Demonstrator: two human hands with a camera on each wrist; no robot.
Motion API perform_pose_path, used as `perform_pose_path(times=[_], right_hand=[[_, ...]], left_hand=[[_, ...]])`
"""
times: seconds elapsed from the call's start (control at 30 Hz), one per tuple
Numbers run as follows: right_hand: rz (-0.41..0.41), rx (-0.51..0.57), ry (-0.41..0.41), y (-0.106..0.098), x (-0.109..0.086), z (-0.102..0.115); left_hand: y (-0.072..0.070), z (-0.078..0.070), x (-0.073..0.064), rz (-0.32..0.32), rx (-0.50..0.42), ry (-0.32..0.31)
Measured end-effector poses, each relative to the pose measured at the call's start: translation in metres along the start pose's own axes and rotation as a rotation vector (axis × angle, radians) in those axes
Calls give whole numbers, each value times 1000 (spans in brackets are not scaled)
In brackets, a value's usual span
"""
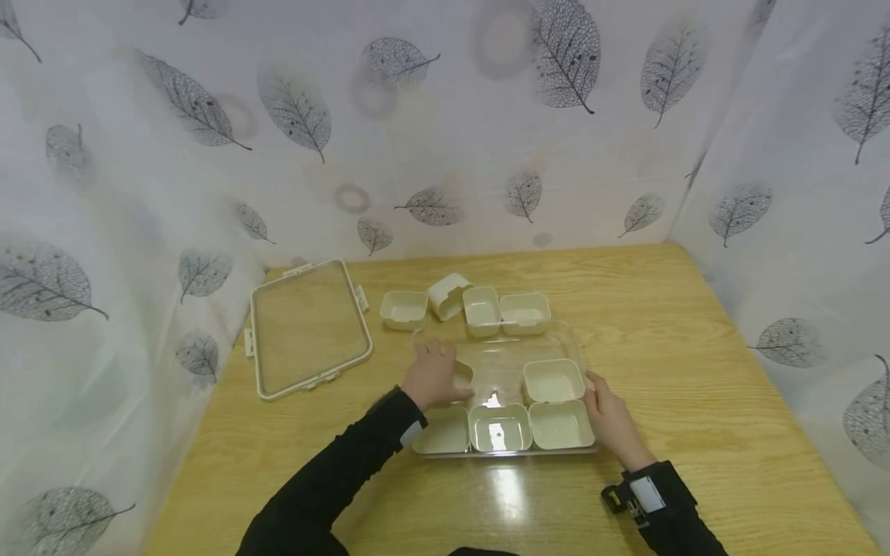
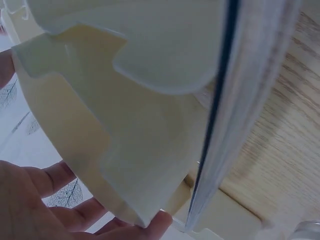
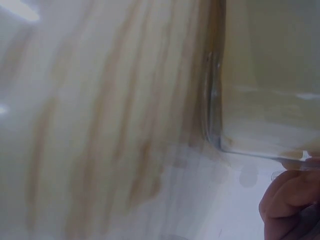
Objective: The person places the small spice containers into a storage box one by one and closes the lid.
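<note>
In the head view a clear rectangular container (image 1: 494, 351) lies in front of the person, with several small cream boxes inside. Three of these, such as the middle box (image 1: 501, 428), form the near row, and another box (image 1: 554, 381) sits behind the right one. My left hand (image 1: 434, 378) grips one more cream box (image 1: 463, 375) at the container's left side, behind the near row. Close up in the left wrist view, thumb and fingers span this box's notched rim (image 2: 80, 95). With my right hand (image 1: 613, 417) I hold the container's right wall.
Several more cream boxes stand behind the container, among them one tipped on its side (image 1: 449, 296). A clear lid (image 1: 309, 332) with a cream frame and clips lies to the left on the wooden table (image 1: 695, 371). Leaf-patterned curtains (image 1: 445, 139) enclose the table.
</note>
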State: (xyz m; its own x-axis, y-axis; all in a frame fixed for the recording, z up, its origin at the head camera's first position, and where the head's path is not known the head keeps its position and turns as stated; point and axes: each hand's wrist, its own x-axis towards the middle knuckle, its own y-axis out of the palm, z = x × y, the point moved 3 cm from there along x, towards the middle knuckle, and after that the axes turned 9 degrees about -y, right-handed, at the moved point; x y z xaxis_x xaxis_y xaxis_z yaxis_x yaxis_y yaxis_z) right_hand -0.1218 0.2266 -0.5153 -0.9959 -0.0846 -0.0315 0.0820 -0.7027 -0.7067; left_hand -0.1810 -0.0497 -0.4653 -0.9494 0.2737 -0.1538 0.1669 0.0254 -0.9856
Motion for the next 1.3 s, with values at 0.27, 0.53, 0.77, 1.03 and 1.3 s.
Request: perform_pose_path(times=[0.27, 0.53, 0.77, 1.03, 1.3], right_hand=[[12, -2, 9, 0, 0, 0], [9, -6, -9, -1, 0, -1], [3, -3, -15, 0, 0, -1], [2, -11, -13, 0, 0, -2], [4, -12, -14, 1, 0, -2]], left_hand=[[5, 0, 4, 102, 2, -32], [6, 1, 6, 189, -56, -71], [13, 9, 14, 278, -196, -30], [5, 11, 10, 450, -424, 16], [2, 6, 9, 448, -472, 92]])
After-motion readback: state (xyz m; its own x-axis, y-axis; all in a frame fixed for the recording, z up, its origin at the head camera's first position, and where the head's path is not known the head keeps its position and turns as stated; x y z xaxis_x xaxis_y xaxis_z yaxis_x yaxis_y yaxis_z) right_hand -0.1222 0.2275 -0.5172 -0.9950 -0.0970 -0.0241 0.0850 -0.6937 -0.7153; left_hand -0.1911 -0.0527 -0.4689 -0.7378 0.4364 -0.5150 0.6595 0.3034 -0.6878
